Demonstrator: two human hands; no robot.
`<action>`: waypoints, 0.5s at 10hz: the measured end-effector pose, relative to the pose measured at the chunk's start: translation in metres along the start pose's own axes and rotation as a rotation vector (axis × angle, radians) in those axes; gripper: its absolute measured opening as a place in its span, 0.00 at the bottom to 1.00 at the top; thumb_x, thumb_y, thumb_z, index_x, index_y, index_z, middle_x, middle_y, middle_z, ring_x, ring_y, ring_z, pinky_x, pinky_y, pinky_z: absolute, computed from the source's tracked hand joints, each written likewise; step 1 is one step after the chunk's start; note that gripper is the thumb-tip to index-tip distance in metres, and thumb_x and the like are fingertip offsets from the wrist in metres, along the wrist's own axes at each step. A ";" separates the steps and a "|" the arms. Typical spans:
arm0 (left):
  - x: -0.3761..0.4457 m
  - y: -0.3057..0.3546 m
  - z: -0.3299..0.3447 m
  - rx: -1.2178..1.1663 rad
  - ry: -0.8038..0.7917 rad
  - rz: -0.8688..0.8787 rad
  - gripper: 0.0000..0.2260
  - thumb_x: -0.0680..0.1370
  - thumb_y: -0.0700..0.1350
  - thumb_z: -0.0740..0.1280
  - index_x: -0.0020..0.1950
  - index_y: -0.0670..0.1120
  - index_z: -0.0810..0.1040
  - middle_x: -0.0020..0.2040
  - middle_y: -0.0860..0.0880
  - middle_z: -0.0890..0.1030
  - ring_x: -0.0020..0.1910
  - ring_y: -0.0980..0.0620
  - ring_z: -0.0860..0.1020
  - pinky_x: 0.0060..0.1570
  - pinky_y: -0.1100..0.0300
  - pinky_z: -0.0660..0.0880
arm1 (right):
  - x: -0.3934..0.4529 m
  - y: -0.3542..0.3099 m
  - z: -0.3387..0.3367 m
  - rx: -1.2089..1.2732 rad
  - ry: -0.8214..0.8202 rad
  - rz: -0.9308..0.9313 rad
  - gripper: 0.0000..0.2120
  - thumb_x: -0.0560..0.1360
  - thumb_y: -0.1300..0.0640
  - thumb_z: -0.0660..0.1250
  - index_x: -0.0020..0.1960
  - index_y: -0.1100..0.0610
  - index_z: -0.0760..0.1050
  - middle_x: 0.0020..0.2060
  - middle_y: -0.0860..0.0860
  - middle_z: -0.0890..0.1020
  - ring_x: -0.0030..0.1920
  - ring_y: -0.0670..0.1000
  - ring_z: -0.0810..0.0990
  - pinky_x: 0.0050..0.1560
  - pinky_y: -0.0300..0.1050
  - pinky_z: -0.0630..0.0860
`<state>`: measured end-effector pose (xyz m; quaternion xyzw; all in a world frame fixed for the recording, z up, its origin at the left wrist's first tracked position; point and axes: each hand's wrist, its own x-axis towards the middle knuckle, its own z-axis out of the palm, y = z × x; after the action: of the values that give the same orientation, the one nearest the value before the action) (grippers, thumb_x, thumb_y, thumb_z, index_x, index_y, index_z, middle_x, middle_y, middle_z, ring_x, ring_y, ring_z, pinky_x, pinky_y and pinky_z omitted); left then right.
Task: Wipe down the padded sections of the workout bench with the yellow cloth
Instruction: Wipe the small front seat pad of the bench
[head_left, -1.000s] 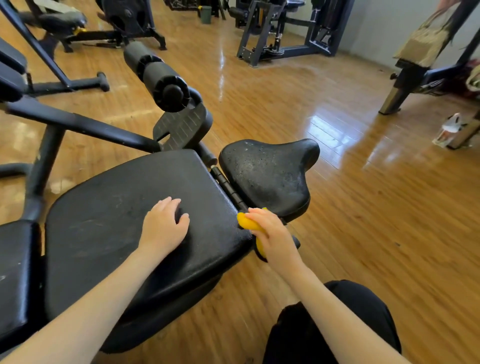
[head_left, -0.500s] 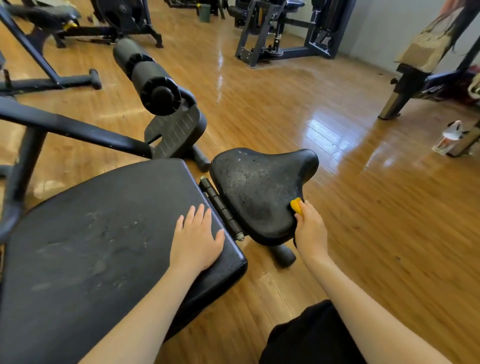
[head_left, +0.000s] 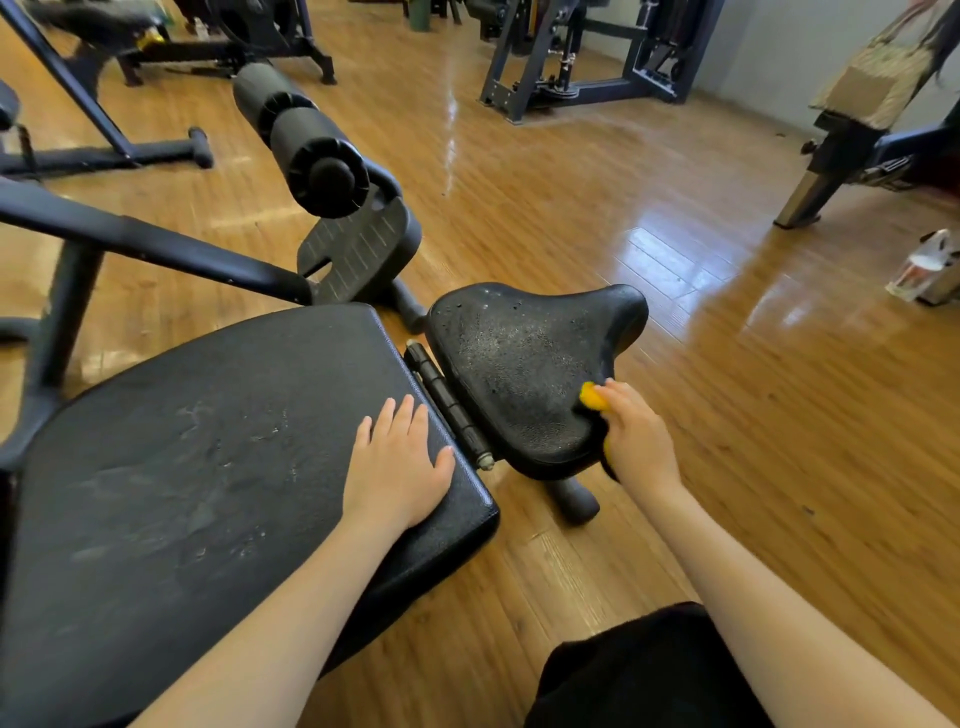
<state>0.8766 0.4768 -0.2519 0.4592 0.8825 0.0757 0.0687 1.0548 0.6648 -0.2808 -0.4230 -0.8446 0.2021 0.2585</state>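
On the right edge of the small seat pad (head_left: 524, 374), my right hand (head_left: 636, 441) has its fingers curled around the yellow cloth (head_left: 592, 397), pressing it against the vinyl. Left hand (head_left: 397, 467) lies flat with fingers straight near the end of the big back pad (head_left: 208, 467), holding nothing, next to the hinge (head_left: 449, 405).

- Both forearms are bare right up to the lower edge of the view, with no sleeve showing on either.
- The left hand (head_left: 397, 475) and right hand (head_left: 641, 447) are bare too: no glove, ring, watch or band.
- Black clothing (head_left: 644, 670) covers the lap, plain and unmarked, in a soft matte fabric.
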 end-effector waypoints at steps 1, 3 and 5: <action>-0.001 0.001 0.000 -0.001 0.000 0.002 0.28 0.80 0.57 0.51 0.76 0.44 0.53 0.77 0.47 0.53 0.76 0.49 0.48 0.74 0.50 0.46 | 0.005 -0.012 0.003 -0.015 0.052 0.116 0.16 0.77 0.65 0.58 0.63 0.59 0.74 0.66 0.56 0.73 0.69 0.57 0.67 0.70 0.50 0.62; -0.001 0.001 0.000 0.009 0.001 -0.001 0.28 0.80 0.57 0.51 0.76 0.44 0.53 0.77 0.47 0.53 0.76 0.49 0.48 0.74 0.50 0.47 | -0.037 -0.049 0.038 -0.316 -0.116 -0.505 0.18 0.70 0.63 0.58 0.56 0.57 0.79 0.57 0.55 0.81 0.60 0.57 0.78 0.61 0.53 0.72; -0.001 -0.001 0.000 -0.019 0.001 0.009 0.28 0.80 0.57 0.51 0.76 0.45 0.53 0.77 0.47 0.53 0.76 0.49 0.48 0.74 0.50 0.46 | -0.008 -0.020 0.014 -0.343 -0.135 -0.493 0.19 0.68 0.63 0.70 0.57 0.55 0.77 0.60 0.54 0.79 0.60 0.58 0.77 0.60 0.60 0.71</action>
<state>0.8768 0.4755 -0.2517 0.4624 0.8797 0.0844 0.0723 1.0384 0.6454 -0.2830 -0.2286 -0.9588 0.0154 0.1678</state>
